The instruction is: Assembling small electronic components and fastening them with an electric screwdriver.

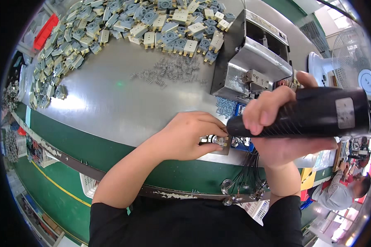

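Nearest, a black power tool (317,111) is filling the right hand's (282,149) grasp, while the left hand (189,133) is pinching a small part (213,139) near the bench's (123,105) front edge. Keeping it still, fingertips (213,148) clear of the tool, is probably mattering most.

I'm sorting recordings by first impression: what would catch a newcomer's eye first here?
Probably the bulky black cylindrical power tool, gripped in the right hand on the picture's right side. Next, perhaps, the heap of grey and cream plastic blocks curving along the far and left parts of the shiny metal tabletop, with silver coil springs nearer the person. Near the centre, the left hand holds a small black-and-white part.
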The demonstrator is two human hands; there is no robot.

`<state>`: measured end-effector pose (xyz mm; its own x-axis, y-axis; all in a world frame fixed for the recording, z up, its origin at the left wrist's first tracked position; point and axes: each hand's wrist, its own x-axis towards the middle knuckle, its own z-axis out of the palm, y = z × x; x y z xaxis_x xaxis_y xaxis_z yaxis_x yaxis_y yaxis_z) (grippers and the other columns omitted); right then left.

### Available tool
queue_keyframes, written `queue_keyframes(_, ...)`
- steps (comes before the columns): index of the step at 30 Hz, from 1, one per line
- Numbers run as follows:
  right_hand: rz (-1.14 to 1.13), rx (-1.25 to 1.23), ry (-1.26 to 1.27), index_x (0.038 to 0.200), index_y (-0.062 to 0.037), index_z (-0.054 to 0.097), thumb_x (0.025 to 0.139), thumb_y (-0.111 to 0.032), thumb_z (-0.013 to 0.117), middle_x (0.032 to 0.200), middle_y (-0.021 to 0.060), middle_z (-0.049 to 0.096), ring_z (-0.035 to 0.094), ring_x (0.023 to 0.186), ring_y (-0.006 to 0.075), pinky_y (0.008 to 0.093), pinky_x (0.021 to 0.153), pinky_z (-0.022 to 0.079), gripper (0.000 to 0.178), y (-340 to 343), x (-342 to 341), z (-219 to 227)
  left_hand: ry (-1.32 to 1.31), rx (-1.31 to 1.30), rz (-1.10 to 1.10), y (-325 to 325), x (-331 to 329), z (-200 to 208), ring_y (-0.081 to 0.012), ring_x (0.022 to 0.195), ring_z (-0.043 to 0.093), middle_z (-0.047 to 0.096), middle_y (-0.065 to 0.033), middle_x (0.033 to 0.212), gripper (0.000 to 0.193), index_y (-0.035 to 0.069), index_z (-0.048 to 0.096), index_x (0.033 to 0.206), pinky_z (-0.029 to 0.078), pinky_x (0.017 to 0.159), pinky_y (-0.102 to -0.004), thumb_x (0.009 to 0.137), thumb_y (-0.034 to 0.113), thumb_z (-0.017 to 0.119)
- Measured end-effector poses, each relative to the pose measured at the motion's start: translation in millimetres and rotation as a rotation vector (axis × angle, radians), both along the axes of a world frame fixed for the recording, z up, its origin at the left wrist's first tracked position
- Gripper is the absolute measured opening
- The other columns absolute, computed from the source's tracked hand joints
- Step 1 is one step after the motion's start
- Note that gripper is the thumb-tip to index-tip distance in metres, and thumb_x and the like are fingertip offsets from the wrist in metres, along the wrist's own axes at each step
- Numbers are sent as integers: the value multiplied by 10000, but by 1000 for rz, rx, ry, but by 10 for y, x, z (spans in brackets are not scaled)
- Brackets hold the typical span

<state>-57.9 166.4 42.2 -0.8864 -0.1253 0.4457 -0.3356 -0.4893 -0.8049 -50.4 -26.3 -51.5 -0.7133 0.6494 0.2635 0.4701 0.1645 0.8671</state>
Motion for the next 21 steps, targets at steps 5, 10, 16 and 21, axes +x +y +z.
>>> queue_keyframes(5, -141, 347, -172, 1531, -72, 325, 696, -1050, 404, 721, 74, 549, 531, 537, 205, 347, 535, 478, 1288, -119, 24, 69, 21, -24, -1, -4, 4, 18, -295, 1024, 724, 769, -74, 1102, 268, 118, 808, 1061, 584, 888, -413, 818, 227, 836)
queue_keyframes(10, -133, 456, -210, 1508, -3, 289, 672, -1053, 403, 732, 76, 569, 562, 551, 199, 338, 548, 498, 1347, -146, 19, 170, 24, -34, -5, 8, -4, 15, -306, 1013, 721, 762, -80, 1105, 268, 123, 807, 1058, 585, 876, -420, 820, 241, 842)
queue_keyframes(16, -131, 470, -212, 1524, -27, 288, 685, -1052, 401, 734, 72, 567, 553, 545, 199, 332, 538, 489, 1329, -96, 8, 234, 41, -12, -7, -1, -2, 16, -310, 1029, 720, 760, -83, 1150, 280, 118, 803, 1073, 585, 888, -425, 823, 237, 838)
queue_keyframes(21, -127, 356, -178, 1543, -58, 297, 695, -1049, 406, 718, 68, 549, 527, 522, 201, 345, 532, 487, 1310, -65, 19, 176, 15, 16, 10, 3, 15, -1, -315, 1069, 716, 747, -83, 1233, 278, 109, 803, 1077, 584, 914, -425, 822, 217, 830)
